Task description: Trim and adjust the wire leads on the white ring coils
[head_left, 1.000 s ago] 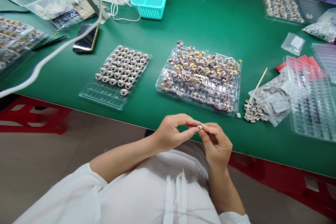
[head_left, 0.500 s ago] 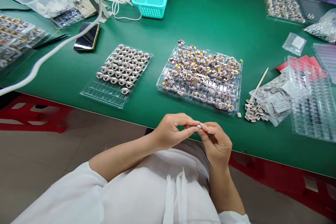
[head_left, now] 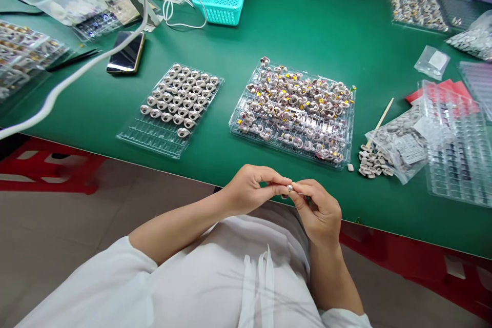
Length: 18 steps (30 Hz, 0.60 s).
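Observation:
My left hand (head_left: 253,188) and my right hand (head_left: 317,210) meet at the table's front edge, fingertips pinched on one small silvery ring-like piece (head_left: 290,188). Fingertips cover part of it. Beyond my hands lies a stack of clear trays (head_left: 238,128) loaded with many small ring-like pieces, some with yellow and dark red bits. To its left, a clear tray (head_left: 148,136) holds rows of grey ring-like pieces, with bare slots at its near end. Right of the stack, a small heap of beige pieces (head_left: 374,164) sits beside a plastic bag (head_left: 409,148) and a wooden stick (head_left: 384,115).
A turquoise basket (head_left: 225,15), a phone (head_left: 126,54) and black tweezers (head_left: 73,60) are at the back left. A white cable (head_left: 65,84) crosses the left side. Clear trays (head_left: 457,164) and red packets (head_left: 461,92) lie right. Red stools (head_left: 57,171) stand below the table.
Both hands stay together, with only slight finger movement. The small piece has turned and shifted slightly down and left between the fingertips.

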### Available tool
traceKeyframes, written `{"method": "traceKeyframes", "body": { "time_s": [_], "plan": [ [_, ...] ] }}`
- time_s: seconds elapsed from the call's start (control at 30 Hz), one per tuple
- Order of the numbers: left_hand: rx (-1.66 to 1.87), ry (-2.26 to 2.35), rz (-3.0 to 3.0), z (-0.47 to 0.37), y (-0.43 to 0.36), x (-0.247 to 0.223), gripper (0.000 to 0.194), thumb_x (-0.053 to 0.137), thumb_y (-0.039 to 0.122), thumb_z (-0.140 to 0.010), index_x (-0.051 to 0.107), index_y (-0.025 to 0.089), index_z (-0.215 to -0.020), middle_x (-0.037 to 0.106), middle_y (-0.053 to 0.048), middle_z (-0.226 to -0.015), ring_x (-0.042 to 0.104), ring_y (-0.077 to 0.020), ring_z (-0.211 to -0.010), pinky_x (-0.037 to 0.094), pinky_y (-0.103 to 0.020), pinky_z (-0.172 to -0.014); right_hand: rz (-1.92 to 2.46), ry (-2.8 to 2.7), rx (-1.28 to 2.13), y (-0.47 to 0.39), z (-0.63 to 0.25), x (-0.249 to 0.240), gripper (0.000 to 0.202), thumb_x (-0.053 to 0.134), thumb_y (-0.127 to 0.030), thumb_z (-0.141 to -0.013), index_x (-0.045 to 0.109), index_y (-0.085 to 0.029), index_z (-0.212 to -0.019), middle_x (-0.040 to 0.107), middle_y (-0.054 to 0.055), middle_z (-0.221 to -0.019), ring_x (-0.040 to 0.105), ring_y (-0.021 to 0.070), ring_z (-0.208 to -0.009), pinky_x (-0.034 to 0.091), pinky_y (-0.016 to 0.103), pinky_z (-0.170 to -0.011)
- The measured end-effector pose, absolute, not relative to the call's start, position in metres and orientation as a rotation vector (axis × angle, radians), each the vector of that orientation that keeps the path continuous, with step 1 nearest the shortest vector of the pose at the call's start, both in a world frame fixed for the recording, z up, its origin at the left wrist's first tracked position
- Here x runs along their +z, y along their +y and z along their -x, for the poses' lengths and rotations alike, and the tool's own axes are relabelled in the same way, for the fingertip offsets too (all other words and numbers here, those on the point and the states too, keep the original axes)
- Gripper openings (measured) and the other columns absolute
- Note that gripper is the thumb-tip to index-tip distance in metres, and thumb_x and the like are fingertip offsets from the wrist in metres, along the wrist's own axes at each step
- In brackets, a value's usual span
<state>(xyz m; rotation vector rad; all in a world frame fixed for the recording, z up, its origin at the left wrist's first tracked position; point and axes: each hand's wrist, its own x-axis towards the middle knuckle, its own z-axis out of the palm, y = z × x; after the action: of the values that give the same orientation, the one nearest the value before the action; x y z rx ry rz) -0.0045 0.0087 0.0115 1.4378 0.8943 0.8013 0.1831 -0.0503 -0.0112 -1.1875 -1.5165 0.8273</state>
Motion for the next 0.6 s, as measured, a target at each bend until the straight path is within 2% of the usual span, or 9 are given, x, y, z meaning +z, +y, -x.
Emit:
{"method": "traceKeyframes", "body": {
  "time_s": [0.17, 0.6],
  "plan": [
    [0.528, 0.746, -1.168, 0.012, 0.023, 0.01, 0.032, 0.087, 0.03, -0.068, 0.079, 0.012, -0.094, 0.08, -0.008, -0.078, 0.076, -0.0211, -0.073, 0.062, -0.03, -0.072, 1.109, -1.619, 1.01, -0.048, -0.191, -0.005, 0.018, 0.066, -0.015, -0.089, 0.074, -0.025, -0.103, 0.073, 0.005, -0.087, 0.067, 0.017, -0.076, 0.053, 0.028, -0.061],
    [0.562, 0.65, -1.316, 0.016, 0.018, 0.005, 0.021, 0.085, 0.024, -0.073, 0.08, 0.013, -0.09, 0.08, -0.008, -0.077, 0.074, -0.0185, -0.07, 0.057, -0.024, -0.066, 0.99, -1.626, 1.141, -0.05, -0.194, -0.004, 0.025, 0.066, -0.01, -0.088, 0.075, -0.026, -0.105, 0.072, 0.004, -0.087, 0.067, 0.0157, -0.074, 0.054, 0.027, -0.062]
  ]
}}
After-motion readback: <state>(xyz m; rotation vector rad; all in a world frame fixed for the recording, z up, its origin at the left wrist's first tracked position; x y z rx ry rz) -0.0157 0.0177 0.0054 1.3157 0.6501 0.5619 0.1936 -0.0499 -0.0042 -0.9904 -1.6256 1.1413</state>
